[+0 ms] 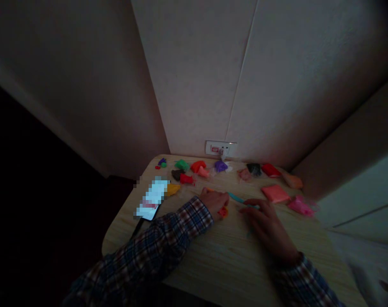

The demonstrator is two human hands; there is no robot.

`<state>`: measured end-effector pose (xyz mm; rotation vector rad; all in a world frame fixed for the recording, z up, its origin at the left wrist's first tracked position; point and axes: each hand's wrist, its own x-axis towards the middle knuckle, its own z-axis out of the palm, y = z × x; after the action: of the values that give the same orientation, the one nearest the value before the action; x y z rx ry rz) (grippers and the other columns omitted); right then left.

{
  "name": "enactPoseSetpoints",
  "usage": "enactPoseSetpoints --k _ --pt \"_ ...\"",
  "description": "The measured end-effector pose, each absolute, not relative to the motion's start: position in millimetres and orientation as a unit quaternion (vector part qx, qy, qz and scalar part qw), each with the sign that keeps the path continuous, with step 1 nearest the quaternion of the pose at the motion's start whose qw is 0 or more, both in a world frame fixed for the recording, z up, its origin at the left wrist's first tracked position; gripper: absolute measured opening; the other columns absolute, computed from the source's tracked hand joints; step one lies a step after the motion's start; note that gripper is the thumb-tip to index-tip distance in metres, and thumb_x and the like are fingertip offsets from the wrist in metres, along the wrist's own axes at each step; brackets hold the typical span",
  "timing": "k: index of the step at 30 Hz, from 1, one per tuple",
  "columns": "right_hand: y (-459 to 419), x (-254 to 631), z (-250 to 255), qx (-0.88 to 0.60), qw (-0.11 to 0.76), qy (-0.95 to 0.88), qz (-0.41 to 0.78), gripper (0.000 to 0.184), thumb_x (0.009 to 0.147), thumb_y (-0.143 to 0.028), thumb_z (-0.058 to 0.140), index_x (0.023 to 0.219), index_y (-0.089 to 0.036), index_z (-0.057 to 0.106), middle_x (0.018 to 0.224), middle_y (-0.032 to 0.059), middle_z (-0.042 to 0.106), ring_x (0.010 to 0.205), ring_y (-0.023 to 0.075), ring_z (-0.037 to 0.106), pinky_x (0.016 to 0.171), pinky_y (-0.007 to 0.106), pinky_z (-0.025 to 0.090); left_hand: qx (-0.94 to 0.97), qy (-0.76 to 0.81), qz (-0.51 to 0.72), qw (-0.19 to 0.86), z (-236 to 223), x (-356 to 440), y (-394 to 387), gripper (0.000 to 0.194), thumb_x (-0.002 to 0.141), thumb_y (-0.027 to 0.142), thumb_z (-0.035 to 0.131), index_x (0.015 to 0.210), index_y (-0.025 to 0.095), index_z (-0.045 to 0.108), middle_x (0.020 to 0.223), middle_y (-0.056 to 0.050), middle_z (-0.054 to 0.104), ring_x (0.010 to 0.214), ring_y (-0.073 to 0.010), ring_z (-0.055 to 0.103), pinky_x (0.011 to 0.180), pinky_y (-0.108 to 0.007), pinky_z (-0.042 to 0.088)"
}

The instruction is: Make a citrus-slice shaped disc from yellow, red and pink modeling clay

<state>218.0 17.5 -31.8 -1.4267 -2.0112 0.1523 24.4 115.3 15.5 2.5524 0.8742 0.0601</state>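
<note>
My left hand [214,201] rests low over the middle of the table with its fingers curled. A small orange-red lump [223,212], looking like modelling clay, lies right by its fingers, and a bit of orange shows behind the knuckles. What the fingertips hold, if anything, is hidden. My right hand [267,226] is closed around the near end of a flat teal stick [237,198], whose far end points toward my left hand. In this dim light I cannot tell whether the stick is a plastic tool or a strip of clay.
Along the back lie several soft packets: green [182,165], purple [221,166] and black [254,169]. Coral [275,193] and pink [301,206] packets are at right. A lit phone [153,198] and a yellow packet [172,189] are at left. A wall socket [221,148] holds a plug.
</note>
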Motion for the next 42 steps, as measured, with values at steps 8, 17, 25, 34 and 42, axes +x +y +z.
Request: enactPoseSetpoints --k 8,17,25,34,42 --pt "14 197 -19 -0.497 0.316 -0.801 0.111 0.028 0.087 -0.016 0.042 0.108 -0.023 0.059 0.108 0.0092 0.054 0.1 0.0218 0.05 0.083 0.04 0.046 0.813 0.37 0.249 0.375 30 -21 149 0.016 0.068 0.02 0.069 0.08 0.014 0.061 0.082 -0.002 0.064 0.078 -0.0148 0.059 0.072 -0.026 0.046" --pt "0 175 -18 -0.425 0.212 -0.876 0.085 0.034 0.089 -0.016 0.042 0.119 -0.022 0.056 0.108 0.011 0.058 0.099 0.0211 0.052 0.082 0.04 0.045 0.672 0.375 0.366 0.523 14 -51 143 0.029 0.061 0.034 0.073 0.075 0.013 0.059 0.081 -0.004 0.064 0.077 -0.016 0.06 0.073 -0.031 0.049" --pt "-2 180 -26 -0.451 0.199 -0.87 -0.018 0.034 0.089 -0.016 0.042 0.119 -0.023 0.057 0.103 0.01 0.061 0.095 0.0207 0.053 0.082 0.04 0.042 0.63 0.348 0.381 0.58 8 -21 134 0.025 0.058 0.028 0.075 0.072 0.013 0.06 0.073 0.0 0.061 0.069 -0.0124 0.058 0.068 -0.026 0.047" --pt "1 183 -22 -0.488 0.226 -0.842 0.037 0.033 0.087 -0.016 0.045 0.117 -0.024 0.057 0.106 0.0091 0.058 0.097 0.0206 0.051 0.082 0.038 0.043 0.595 0.353 0.384 0.612 -5 -16 133 0.028 0.057 0.029 0.077 0.071 0.014 0.058 0.071 0.001 0.061 0.069 -0.0124 0.058 0.069 -0.026 0.047" --pt "3 173 -19 -0.458 0.241 -0.855 0.034 0.032 0.088 -0.017 0.044 0.117 -0.023 0.057 0.1 0.0088 0.06 0.092 0.02 0.054 0.079 0.038 0.044 0.592 0.356 0.385 0.612 0 -16 129 0.029 0.056 0.031 0.079 0.069 0.013 0.06 0.069 0.0 0.064 0.067 -0.0125 0.06 0.065 -0.024 0.049"
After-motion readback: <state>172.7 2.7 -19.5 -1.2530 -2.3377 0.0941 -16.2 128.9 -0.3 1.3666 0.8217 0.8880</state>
